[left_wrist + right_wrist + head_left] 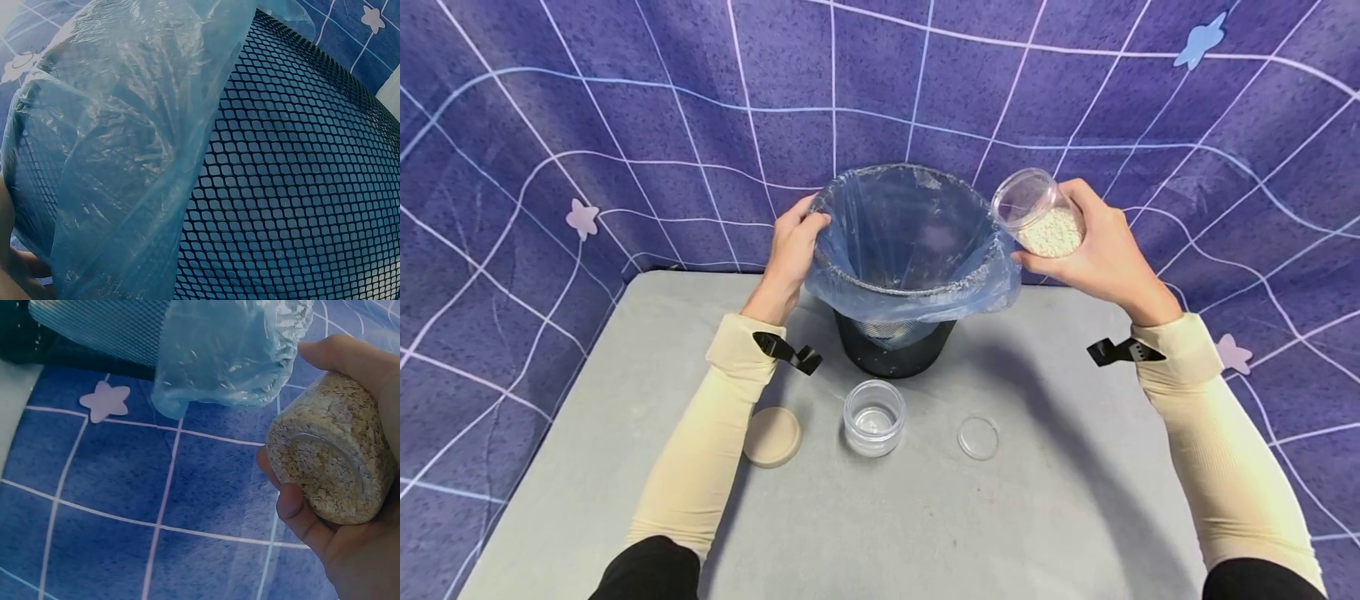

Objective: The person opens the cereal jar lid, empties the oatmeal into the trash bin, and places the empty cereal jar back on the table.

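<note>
My left hand (788, 254) grips the left rim of a black mesh wastebasket (891, 360), pinching the blue plastic liner (898, 307) folded over that rim. In the left wrist view only a bit of the hand (15, 269) shows, at the left edge. My right hand (1101, 246) holds a clear jar (1026, 196) partly filled with pale flakes (1052, 233) that look like oats. The jar is tilted, its uncovered mouth leaning left by the liner's right edge. In the right wrist view flakes press against the jar's base (328, 469). Inside the basket, I see the liner's floor only dimly.
On the grey table (917, 533), a clear, lidless jar (874, 419) stands in front of the basket. A beige round lid (772, 437) lies left of it, and a clear disc (978, 437) to its right. A purple gridded cloth (700, 133) rises behind and at both sides.
</note>
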Motion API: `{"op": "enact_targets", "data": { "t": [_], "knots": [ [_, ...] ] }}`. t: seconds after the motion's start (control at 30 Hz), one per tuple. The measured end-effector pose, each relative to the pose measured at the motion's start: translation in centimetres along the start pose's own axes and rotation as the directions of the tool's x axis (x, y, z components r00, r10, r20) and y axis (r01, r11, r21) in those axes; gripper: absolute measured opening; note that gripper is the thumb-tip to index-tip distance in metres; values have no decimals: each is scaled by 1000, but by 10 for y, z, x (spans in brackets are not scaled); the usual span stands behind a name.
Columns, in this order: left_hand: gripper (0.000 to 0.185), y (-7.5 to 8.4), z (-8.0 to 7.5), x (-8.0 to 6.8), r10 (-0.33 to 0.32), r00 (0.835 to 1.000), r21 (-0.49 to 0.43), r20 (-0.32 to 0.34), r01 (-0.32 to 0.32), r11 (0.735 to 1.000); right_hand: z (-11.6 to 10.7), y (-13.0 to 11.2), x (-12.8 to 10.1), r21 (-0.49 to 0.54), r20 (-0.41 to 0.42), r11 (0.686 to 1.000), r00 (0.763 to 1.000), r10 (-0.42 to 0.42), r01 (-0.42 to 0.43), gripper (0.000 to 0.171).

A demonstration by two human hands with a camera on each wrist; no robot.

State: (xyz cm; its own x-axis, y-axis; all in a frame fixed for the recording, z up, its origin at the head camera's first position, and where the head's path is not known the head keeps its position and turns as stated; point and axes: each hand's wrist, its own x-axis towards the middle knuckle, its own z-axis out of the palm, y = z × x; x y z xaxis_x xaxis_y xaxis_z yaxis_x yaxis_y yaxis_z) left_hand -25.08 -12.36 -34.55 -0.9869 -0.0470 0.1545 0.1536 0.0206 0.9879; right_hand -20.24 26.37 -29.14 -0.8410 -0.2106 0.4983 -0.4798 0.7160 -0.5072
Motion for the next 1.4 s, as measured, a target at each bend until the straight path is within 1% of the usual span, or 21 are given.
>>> {"op": "enact_targets", "data": {
  "t": [0.13, 0.23, 0.4, 0.63, 0.8, 0.93, 1.1, 1.4],
  "knots": [
    [45, -1, -2, 1, 26, 1000, 5, -9, -26, 1000, -1, -5, 16, -27, 35, 999, 999, -37, 38, 64],
    [45, -2, -3, 0, 35, 999, 11, -5, -35, 999, -1, -8, 26, -23, 56, 998, 997, -62, 63, 62],
    [45, -2, -3, -2, 24, 1000, 6, 0, -24, 1000, 2, -9, 38, -17, 88, 994, 991, -102, 104, 59],
    [43, -3, -2, -2, 23, 1000, 11, -3, -23, 1000, 3, -12, 49, -45, 103, 985, 982, -160, 165, 58],
    [44, -2, -3, -2, 23, 1000, 19, -3, -23, 1000, 4, -17, 58, -69, 147, 982, 975, -166, 177, 58],
    [45, -1, -3, -2, 10, 1000, 11, 1, -10, 1000, 6, -21, 65, -83, 182, 981, 970, -160, 177, 57],
    [45, -1, -2, -1, 14, 1000, 5, 9, -15, 1000, 7, -26, 71, -98, 213, 974, 960, -182, 206, 55],
    [47, 0, -2, -1, 29, 999, 25, 22, -30, 999, 10, -33, 82, -139, 266, 956, 940, -214, 257, 58]
  ]
}}
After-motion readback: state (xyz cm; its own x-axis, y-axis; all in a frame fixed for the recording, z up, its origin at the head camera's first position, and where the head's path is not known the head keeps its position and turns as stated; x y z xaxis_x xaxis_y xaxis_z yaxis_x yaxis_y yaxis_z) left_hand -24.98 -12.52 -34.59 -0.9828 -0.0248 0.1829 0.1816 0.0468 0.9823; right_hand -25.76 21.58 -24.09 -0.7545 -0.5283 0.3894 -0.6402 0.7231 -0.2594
